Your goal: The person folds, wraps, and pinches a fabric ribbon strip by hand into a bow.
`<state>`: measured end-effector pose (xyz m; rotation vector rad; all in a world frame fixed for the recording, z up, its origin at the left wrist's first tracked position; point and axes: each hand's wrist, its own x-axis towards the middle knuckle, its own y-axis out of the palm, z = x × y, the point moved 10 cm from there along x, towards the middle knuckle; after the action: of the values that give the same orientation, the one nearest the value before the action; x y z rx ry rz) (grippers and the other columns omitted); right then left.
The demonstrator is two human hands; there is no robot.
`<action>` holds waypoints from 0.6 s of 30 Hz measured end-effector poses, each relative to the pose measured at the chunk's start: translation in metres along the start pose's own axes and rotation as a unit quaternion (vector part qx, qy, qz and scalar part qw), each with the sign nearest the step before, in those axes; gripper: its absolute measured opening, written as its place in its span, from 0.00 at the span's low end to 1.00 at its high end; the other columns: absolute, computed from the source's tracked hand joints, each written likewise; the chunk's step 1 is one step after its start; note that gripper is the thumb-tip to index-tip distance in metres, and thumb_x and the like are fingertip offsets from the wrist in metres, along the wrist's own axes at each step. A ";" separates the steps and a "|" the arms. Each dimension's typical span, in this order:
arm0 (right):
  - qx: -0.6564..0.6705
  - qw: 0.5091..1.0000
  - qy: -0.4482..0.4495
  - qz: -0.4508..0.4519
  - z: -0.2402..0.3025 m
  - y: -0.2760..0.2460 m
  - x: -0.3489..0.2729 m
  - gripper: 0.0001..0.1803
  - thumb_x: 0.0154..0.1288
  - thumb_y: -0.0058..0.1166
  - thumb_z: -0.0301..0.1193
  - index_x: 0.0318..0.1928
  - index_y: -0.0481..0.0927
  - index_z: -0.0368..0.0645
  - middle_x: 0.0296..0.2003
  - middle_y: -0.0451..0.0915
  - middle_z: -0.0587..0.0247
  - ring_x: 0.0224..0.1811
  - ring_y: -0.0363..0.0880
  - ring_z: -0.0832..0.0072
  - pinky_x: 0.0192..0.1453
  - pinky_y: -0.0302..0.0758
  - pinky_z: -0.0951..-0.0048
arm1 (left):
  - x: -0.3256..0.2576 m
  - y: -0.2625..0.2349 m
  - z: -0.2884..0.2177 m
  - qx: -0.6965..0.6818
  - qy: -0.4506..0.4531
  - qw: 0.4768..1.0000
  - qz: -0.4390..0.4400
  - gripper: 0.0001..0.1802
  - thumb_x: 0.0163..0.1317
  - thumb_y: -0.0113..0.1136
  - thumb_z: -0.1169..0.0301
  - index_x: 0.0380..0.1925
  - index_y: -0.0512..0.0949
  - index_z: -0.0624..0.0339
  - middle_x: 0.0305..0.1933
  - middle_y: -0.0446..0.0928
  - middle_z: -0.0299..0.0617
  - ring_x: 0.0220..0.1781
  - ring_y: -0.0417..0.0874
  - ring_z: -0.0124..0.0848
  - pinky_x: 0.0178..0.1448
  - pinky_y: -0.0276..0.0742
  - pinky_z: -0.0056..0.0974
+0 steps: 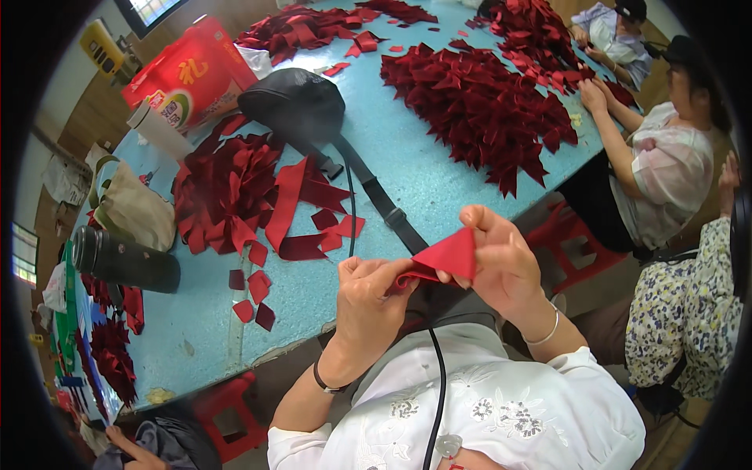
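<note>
Mid-frame, both hands pinch the red fabric piece [448, 254]: left hand [368, 301] clamps its lower-left end, right hand [501, 262] nearer its upper-right point.

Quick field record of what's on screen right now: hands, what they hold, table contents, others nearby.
left hand: pinching the lower left end of the red fabric piece
right hand: gripping the same piece's right side
table: blue top, with heaps of cut red fabric
also on table: black pouch with strap, dark flask, red gift box
others: two seated people on the right, one handling red pieces
</note>
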<state>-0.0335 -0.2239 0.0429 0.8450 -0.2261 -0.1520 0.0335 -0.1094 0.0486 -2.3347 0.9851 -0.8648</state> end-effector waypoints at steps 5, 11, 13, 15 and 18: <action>0.038 0.996 -0.074 0.019 0.014 0.022 -0.016 0.22 0.43 0.56 0.15 0.43 0.68 0.31 0.26 0.69 0.60 0.25 0.68 0.76 0.34 0.68 0.77 | 0.017 -0.034 -0.012 0.035 0.051 0.992 -0.111 0.16 0.43 0.62 0.83 0.35 0.82 0.58 0.30 0.81 0.41 0.29 0.76 0.33 0.46 0.66 0.35; -0.049 0.990 0.027 0.129 0.003 0.049 -0.056 0.17 0.49 0.57 0.13 0.41 0.70 0.27 0.28 0.77 0.50 0.26 0.77 0.73 0.28 0.72 0.77 | 0.029 -0.056 0.022 -0.086 -0.034 0.985 -0.149 0.16 0.50 0.57 0.87 0.40 0.81 0.64 0.34 0.82 0.39 0.33 0.78 0.23 0.39 0.73 0.26; -0.129 0.980 0.102 0.112 -0.013 0.042 -0.063 0.12 0.54 0.55 0.13 0.40 0.72 0.27 0.28 0.79 0.49 0.26 0.80 0.72 0.27 0.75 0.77 | 0.029 -0.054 0.035 -0.168 -0.072 0.974 -0.131 0.15 0.52 0.57 0.86 0.41 0.81 0.66 0.35 0.82 0.38 0.34 0.78 0.21 0.39 0.73 0.25; -0.190 0.977 0.083 0.049 -0.015 0.014 -0.060 0.06 0.58 0.53 0.14 0.38 0.75 0.29 0.27 0.80 0.52 0.25 0.80 0.73 0.28 0.76 0.76 | 0.029 -0.056 0.027 -0.224 -0.076 0.963 -0.131 0.13 0.54 0.58 0.86 0.41 0.80 0.69 0.36 0.81 0.36 0.36 0.78 0.20 0.40 0.73 0.24; -0.358 0.927 -0.108 -0.008 0.014 0.004 -0.040 0.07 0.61 0.54 0.17 0.41 0.76 0.31 0.36 0.80 0.58 0.38 0.78 0.78 0.43 0.75 0.78 | 0.026 -0.054 0.013 -0.190 -0.030 0.974 -0.123 0.13 0.53 0.60 0.85 0.41 0.81 0.69 0.35 0.82 0.36 0.36 0.78 0.21 0.41 0.73 0.24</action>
<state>-0.0758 -0.2225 0.0496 0.0987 -0.3426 -0.3210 0.0819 -0.0921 0.0827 -2.8369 0.9140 -0.7409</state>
